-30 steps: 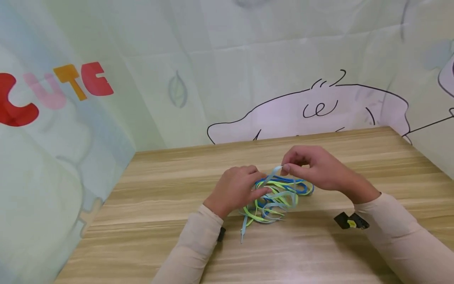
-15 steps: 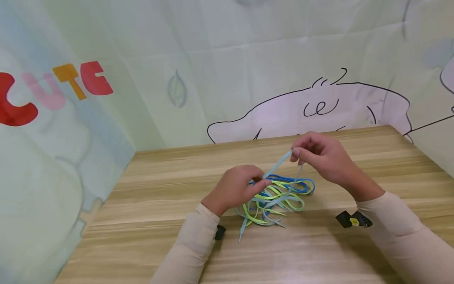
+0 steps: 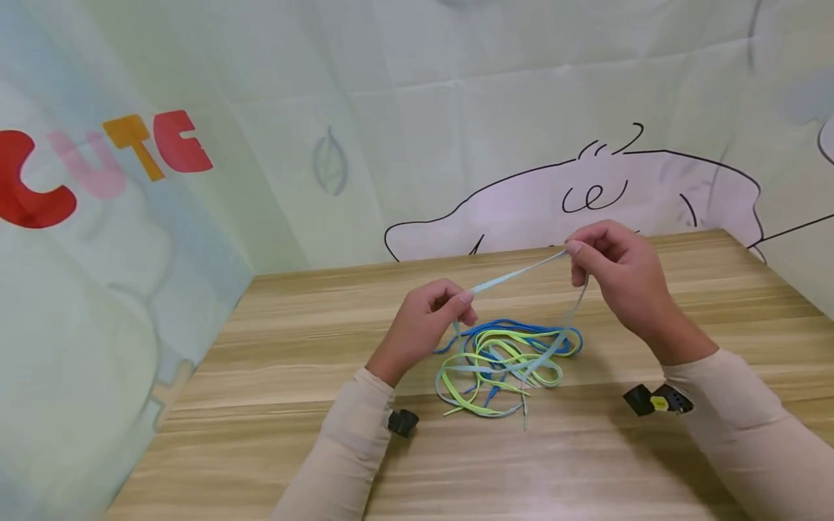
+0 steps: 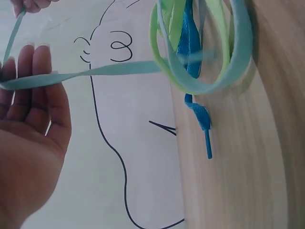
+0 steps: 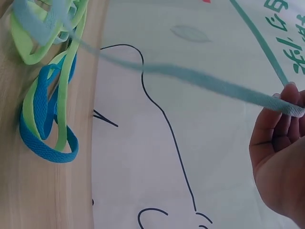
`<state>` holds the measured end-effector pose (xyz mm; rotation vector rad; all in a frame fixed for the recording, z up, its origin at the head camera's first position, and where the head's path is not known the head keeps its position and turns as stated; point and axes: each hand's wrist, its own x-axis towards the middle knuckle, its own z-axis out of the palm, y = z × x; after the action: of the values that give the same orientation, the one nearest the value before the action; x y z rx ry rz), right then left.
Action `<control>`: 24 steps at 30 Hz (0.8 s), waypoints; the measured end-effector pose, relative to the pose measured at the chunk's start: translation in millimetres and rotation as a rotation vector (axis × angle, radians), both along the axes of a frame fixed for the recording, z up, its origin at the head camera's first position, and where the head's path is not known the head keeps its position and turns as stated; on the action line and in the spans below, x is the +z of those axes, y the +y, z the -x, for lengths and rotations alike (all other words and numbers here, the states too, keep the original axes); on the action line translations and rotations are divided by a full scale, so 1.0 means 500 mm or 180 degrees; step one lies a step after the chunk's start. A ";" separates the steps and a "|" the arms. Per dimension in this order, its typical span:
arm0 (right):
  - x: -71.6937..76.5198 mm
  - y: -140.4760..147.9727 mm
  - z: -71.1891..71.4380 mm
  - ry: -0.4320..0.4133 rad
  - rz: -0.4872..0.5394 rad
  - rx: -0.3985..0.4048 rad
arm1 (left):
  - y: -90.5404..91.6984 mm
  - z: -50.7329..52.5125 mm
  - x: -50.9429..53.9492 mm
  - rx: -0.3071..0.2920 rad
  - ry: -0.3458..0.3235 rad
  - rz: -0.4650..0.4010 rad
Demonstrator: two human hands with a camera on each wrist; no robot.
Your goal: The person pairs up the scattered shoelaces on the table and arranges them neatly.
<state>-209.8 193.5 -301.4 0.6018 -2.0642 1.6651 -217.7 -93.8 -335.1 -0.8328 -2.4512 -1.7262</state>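
Observation:
A light blue flat lace (image 3: 517,274) is stretched between the two hands above the table. My left hand (image 3: 423,318) pinches it between thumb and fingers, and my right hand (image 3: 619,278) pinches it farther right and higher. From each hand the lace hangs down into a loose tangle of yellow-green lace (image 3: 482,411) and blue lace (image 3: 515,323) on the wood. In the left wrist view a blue lace tip (image 4: 208,138) sticks out below the loops. The right wrist view shows blue and green loops (image 5: 47,152) lying together.
The wooden table (image 3: 293,347) carries the tangle near its middle. Behind it hangs a printed cloth (image 3: 293,145) with a line drawing and coloured letters. Black devices (image 3: 402,422) are strapped under both wrists.
Both hands have risen off the pile, the right one moving up and to the right. The light blue lace between them is longer and straighter, and the loops below have shifted.

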 end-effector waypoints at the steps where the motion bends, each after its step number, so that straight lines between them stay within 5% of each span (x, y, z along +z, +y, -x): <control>1: 0.001 0.001 0.000 -0.0007 0.0051 -0.0009 | -0.002 0.001 0.000 0.0036 -0.0033 -0.0092; 11: 0.006 0.010 0.005 -0.0003 0.0827 0.0340 | -0.020 0.016 -0.002 0.0406 -0.0170 -0.0644; 24: 0.008 0.022 0.011 -0.0017 0.1055 0.0381 | -0.040 0.035 -0.017 0.0795 -0.0184 -0.1032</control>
<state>-215.2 204.6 -297.3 0.6167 -1.7284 2.0215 -235.0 -114.0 -343.6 -0.4304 -2.1094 -1.9926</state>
